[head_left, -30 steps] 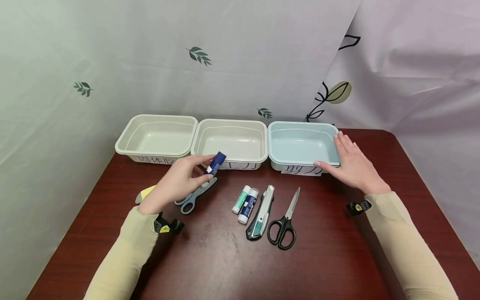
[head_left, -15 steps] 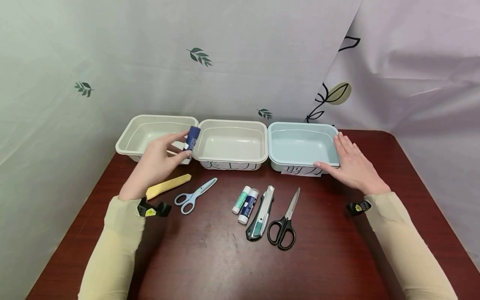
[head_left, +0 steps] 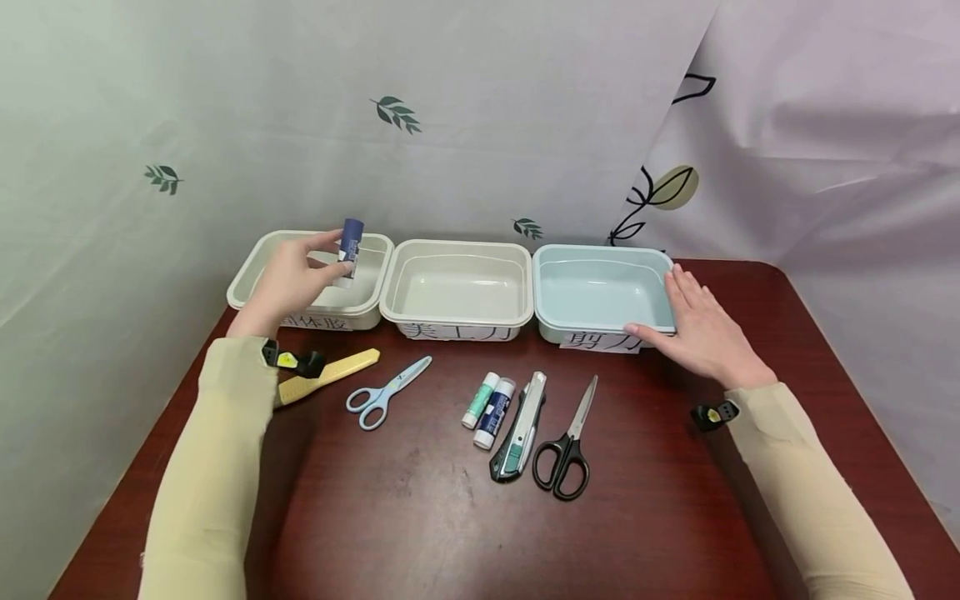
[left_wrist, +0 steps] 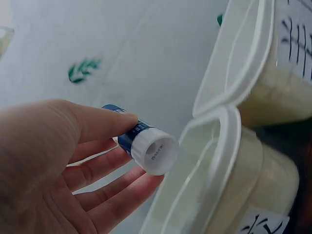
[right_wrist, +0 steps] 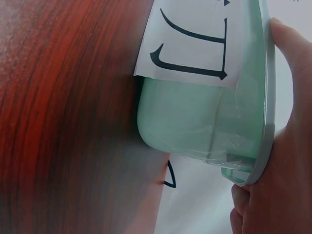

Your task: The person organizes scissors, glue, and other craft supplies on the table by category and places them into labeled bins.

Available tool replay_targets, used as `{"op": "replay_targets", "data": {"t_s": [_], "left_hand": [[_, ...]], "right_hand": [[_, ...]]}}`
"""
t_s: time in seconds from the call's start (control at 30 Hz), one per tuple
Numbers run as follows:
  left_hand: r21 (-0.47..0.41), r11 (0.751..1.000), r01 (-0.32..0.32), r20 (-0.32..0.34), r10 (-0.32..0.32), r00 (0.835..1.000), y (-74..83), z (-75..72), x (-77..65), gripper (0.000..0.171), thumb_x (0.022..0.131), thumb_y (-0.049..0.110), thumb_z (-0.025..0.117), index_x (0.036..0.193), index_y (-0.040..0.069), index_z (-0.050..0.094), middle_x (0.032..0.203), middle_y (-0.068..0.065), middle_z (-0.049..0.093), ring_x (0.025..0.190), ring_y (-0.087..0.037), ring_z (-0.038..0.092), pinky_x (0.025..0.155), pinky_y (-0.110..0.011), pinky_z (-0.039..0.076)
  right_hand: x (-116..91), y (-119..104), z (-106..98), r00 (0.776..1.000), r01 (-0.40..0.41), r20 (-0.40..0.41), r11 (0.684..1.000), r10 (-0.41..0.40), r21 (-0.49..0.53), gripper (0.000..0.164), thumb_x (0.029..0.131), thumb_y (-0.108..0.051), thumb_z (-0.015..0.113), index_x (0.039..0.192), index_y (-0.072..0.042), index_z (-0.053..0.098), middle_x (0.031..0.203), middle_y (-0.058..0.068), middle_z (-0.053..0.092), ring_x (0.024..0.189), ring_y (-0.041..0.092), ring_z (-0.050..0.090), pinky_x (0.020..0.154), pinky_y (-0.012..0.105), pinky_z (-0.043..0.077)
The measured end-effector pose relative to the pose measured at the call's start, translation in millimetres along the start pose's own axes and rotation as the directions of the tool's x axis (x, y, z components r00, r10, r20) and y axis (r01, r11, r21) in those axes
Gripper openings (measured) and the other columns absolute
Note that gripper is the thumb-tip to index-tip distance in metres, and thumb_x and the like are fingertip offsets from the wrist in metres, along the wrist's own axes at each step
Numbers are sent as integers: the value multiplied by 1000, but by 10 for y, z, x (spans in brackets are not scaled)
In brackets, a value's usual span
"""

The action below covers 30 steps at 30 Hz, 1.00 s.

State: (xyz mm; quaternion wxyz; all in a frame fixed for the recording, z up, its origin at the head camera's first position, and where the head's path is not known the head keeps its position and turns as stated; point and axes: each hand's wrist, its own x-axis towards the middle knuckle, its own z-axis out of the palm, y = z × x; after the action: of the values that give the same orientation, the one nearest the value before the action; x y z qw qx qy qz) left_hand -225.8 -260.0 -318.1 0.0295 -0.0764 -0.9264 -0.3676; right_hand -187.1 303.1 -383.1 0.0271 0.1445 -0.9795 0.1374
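My left hand (head_left: 288, 279) pinches a blue glue stick (head_left: 350, 242) between thumb and fingers, upright over the left cream bin (head_left: 247, 275). In the left wrist view the white base of the glue stick (left_wrist: 156, 152) points toward the camera, with the bin's rim (left_wrist: 229, 146) beside it. At the far right, my right hand (head_left: 708, 329) rests with straight fingers on the right corner of the light blue bin (head_left: 600, 325). The right wrist view has the thumb along that bin's rim and a paper label (right_wrist: 195, 44) on its side.
A middle cream bin (head_left: 457, 318) stands between the other two. In front lie a yellow cutter (head_left: 330, 375), blue scissors (head_left: 386, 392), a green glue stick (head_left: 481, 400), another blue glue stick (head_left: 494, 414), a grey utility knife (head_left: 521, 429) and black-handled scissors (head_left: 566, 450).
My left hand has carried the glue stick leftward and back, from in front of the middle bin to over the left bin. The right hand has stayed on the blue bin.
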Motion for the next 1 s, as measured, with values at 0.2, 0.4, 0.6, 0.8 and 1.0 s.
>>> {"op": "replay_targets", "data": {"t_s": [0.2, 0.4, 0.6, 0.8, 1.0], "left_hand": [[-10, 998, 67, 51, -66, 996, -211, 28, 142, 58, 99, 22, 68, 150, 2, 49, 130, -26, 60, 91, -36, 71, 63, -23, 52], [3, 994, 106, 58, -106, 993, -335, 73, 214, 75, 99, 37, 66, 155, -4, 37, 147, -29, 47, 122, -45, 57, 98, -49, 49], [-12, 993, 119, 45, -119, 992, -319, 87, 217, 87, 98, 49, 63, 157, -6, 29, 151, -31, 41, 134, -47, 46, 110, -54, 36], [-40, 992, 118, 32, -117, 993, -272, 71, 186, 86, 99, 50, 62, 158, -2, 28, 152, -28, 42, 135, -46, 45, 109, -55, 38], [-48, 994, 94, 22, -93, 995, -133, 90, 105, 84, 98, 53, 62, 160, 6, 31, 154, -21, 43, 137, -42, 44, 108, -56, 39]], "right_hand": [[13, -1, 1, 1000, -4, 9, 1000, 4, -6, 106, 95, -65, 56, 159, 7, 12, 167, 22, 1, 153, 37, 2, 122, 50, 4], [8, -15, -12, 1000, -7, 16, 1000, 8, -14, 107, 94, -66, 57, 159, 7, 12, 167, 23, 2, 153, 38, 2, 121, 52, 6], [0, -22, -24, 1000, -10, 20, 1000, 10, -16, 107, 94, -66, 57, 159, 7, 12, 167, 22, 1, 153, 38, 2, 122, 51, 5], [3, -23, -25, 1000, -8, 16, 1000, 9, -13, 106, 95, -65, 56, 159, 8, 13, 167, 22, 2, 153, 38, 2, 122, 51, 5], [4, -23, -18, 1000, -3, 14, 1000, 3, -7, 106, 95, -65, 55, 159, 7, 13, 167, 23, 2, 153, 37, 1, 122, 52, 6]]}}
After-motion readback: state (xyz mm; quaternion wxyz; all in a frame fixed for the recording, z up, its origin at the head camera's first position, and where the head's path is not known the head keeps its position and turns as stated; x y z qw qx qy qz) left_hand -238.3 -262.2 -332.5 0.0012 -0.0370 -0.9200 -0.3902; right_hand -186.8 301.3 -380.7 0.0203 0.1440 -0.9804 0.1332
